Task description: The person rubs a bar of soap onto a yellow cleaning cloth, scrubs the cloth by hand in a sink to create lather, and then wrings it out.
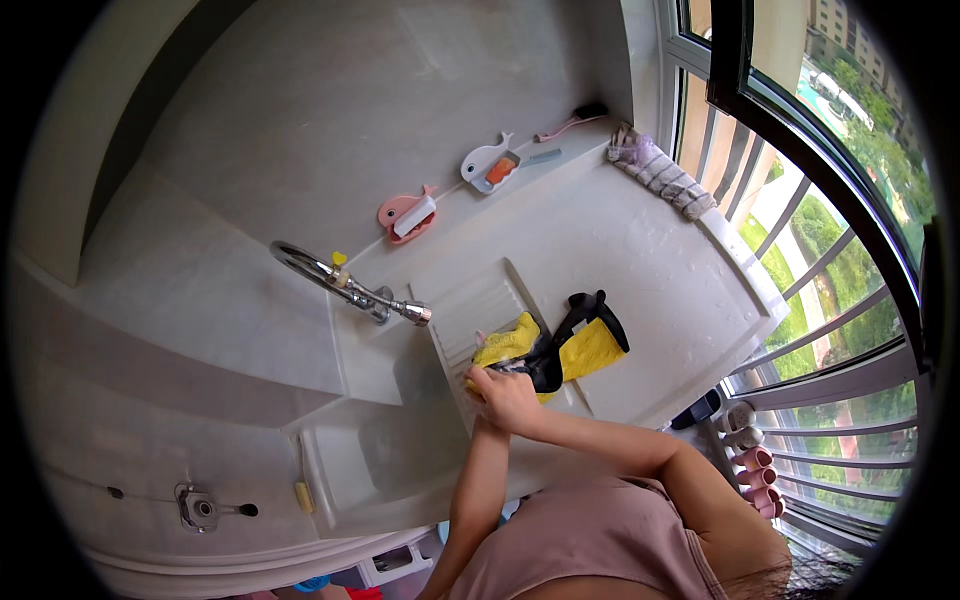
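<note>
A wet yellow and black cloth item (510, 343) lies bunched on the ribbed washboard (480, 300) of a white laundry sink. My right hand (508, 401) grips its near end with curled fingers. My left hand (480, 409) is mostly hidden beneath the right one at the same end, so its fingers cannot be made out. The item's other part, a yellow panel with black edging and straps (592, 349), spreads over the flat white counter to the right. A pinkish-white patch shows on the bunched part.
A chrome faucet (367, 300) arches over the sink basin (405, 442) at left. Pink (407, 217) and white (491, 165) whale soap dishes, a black-bristled brush (574, 122) and a striped cloth (664, 172) line the back. Slippers (757, 476) stand below the window at right.
</note>
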Motion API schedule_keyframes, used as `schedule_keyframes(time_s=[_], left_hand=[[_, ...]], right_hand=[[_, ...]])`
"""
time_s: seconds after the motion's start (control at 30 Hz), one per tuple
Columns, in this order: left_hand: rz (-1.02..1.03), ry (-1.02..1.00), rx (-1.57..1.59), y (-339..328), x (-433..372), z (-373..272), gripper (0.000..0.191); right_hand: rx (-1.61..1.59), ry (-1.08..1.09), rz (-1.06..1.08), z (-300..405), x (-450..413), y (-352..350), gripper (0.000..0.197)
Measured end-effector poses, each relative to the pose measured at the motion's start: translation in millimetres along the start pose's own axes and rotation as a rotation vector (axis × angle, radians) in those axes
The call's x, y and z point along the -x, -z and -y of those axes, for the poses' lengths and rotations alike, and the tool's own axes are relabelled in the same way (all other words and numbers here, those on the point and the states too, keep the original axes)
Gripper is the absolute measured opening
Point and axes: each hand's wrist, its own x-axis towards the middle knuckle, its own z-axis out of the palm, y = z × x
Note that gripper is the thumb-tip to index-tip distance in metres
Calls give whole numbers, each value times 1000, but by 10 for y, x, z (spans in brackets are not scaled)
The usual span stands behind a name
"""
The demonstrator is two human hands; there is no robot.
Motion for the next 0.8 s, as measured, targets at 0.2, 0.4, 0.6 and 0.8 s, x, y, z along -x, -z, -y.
schedule_keyframes(time_s=[0.2, 0.4, 0.6, 0.8], left_hand=[[-209, 139, -117, -796, -130, 115, 35], [-84, 21, -223, -763, -2, 28, 32], [160, 9, -47, -31, -214, 108, 31], [-133, 48, -203, -565, 33, 110, 37]], right_hand=[[49, -358, -177, -631, -472, 195, 27], [3, 24, -131, -278, -22, 119, 14], [149, -101, -152, -276, -400, 326, 13], [183, -1, 67, -256, -93, 163, 10]])
